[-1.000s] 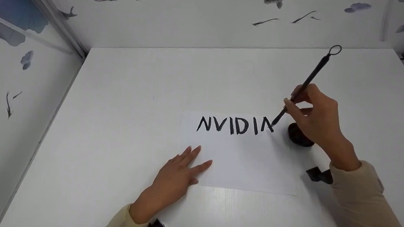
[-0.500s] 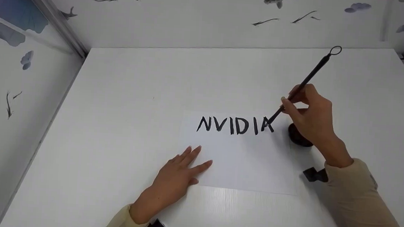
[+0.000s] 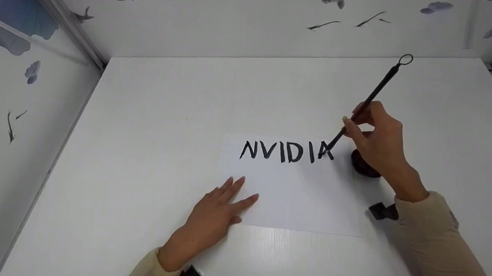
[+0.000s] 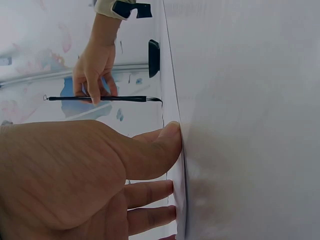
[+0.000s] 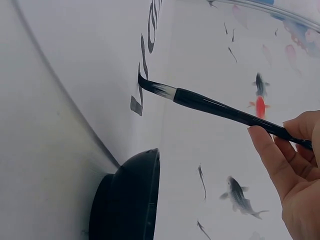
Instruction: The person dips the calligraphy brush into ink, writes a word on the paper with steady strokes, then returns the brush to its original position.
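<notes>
My right hand pinches a black calligraphy brush between thumb and fingers, its looped end up and to the right. In the right wrist view the ink-dark, bent tip of the brush touches the paper at a black letter. The white sheet of paper bears "NVIDIA" in black strokes along its upper part, and the tip is on the last A. My left hand rests with spread fingers on the left edge of the sheet. The left wrist view shows its thumb and fingertips against the paper.
A dark round bowl stands just right of the paper, partly hidden by my right hand. White panels printed with fish and plants rise behind and beside the white table. Black wrist mounts jut from both sleeves.
The brush tip has moved left from the right leg of the last A to its middle, where dark crossbar ink now shows. The left hand has stayed in place.
</notes>
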Demonstrator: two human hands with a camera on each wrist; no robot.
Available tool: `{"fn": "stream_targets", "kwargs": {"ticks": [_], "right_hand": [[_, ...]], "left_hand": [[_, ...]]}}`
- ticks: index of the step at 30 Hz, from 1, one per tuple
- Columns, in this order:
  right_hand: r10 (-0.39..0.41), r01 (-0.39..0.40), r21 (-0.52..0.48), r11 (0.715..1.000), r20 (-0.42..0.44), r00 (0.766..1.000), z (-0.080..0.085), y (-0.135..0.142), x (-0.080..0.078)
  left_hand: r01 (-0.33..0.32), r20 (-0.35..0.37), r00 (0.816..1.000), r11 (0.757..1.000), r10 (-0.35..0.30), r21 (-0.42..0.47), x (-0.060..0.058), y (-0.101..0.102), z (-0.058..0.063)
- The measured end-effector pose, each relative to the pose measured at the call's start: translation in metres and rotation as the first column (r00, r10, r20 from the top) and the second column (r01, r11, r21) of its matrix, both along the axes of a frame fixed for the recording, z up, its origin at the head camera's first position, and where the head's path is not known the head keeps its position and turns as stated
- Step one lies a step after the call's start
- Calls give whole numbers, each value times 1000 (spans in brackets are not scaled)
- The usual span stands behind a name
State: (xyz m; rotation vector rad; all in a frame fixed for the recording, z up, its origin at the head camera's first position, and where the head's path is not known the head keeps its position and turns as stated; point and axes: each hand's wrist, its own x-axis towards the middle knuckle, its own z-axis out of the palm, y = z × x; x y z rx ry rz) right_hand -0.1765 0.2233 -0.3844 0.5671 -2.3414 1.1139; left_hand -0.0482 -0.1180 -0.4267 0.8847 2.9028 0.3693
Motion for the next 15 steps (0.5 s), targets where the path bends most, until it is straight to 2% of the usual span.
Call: {"fn": "stream_targets", "kwargs": {"ticks": [11, 15], "right_hand": [[-23, 23, 4, 1000, 9, 1000, -1, 3, -3], [-30, 31, 30, 999, -10, 999, -2, 3, -3]], "left_hand": [[6, -14, 1000, 1000, -6, -10, -1, 0, 0], [-3, 10, 1000, 1000, 3, 0, -1, 0, 0]]}}
